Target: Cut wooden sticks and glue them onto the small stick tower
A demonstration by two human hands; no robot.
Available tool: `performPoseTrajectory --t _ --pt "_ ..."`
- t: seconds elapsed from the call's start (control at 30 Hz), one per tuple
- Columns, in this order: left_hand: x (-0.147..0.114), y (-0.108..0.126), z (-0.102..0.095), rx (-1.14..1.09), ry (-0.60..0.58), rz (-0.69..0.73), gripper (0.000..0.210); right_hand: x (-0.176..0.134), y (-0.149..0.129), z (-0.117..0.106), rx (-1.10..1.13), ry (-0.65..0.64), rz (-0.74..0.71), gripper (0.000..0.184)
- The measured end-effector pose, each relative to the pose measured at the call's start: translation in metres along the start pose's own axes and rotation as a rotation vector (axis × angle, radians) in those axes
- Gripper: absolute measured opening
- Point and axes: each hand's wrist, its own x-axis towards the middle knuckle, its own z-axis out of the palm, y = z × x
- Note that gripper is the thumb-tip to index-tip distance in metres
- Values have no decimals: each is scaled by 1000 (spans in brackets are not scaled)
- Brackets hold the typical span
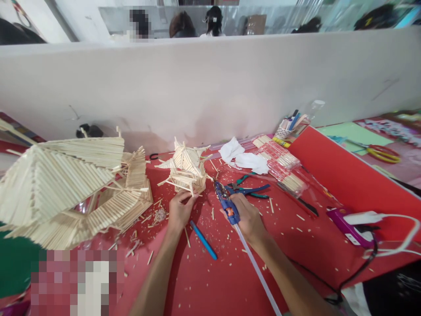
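Note:
A small pavilion model (186,160) of pale wooden sticks stands on the red tabletop. My left hand (180,211) is closed in a pinch at its front lower edge, thumb and fingertips on a stick there. In my right hand (247,216) is a blue hot glue gun (227,206), its tip pointing up toward the model's right side, close to it but apart. A long translucent glue stick (258,270) runs out of the gun's back end. Between my forearms lies a blue pen (204,240). Blue-handled pliers (251,190) rest just beyond the glue gun.
A larger stick building (59,175) fills the left. Crumpled tissue (243,159), packs of sticks (279,162) and a pen cup (285,128) are at the back right. A purple power strip (350,226) with cables sits right, by a red divider (358,175). A white partition (197,83) stands behind.

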Motion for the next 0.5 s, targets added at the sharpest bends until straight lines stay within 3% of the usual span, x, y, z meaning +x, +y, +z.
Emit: performPoseTrajectory --t 0.17,0.27,0.4,0.5 --pt "0 -2 1 -8 8 -19 15 12 -4 -8 130 34 111 7" --pt "0 -2 1 -26 12 -17 14 18 -4 -15 291 42 256 18" --pt "0 -2 0 -37 5 -15 14 20 2 -26 634 -213 525 40" --pt "-1 -2 -1 -17 -8 -4 15 18 9 -35 927 -376 604 48"
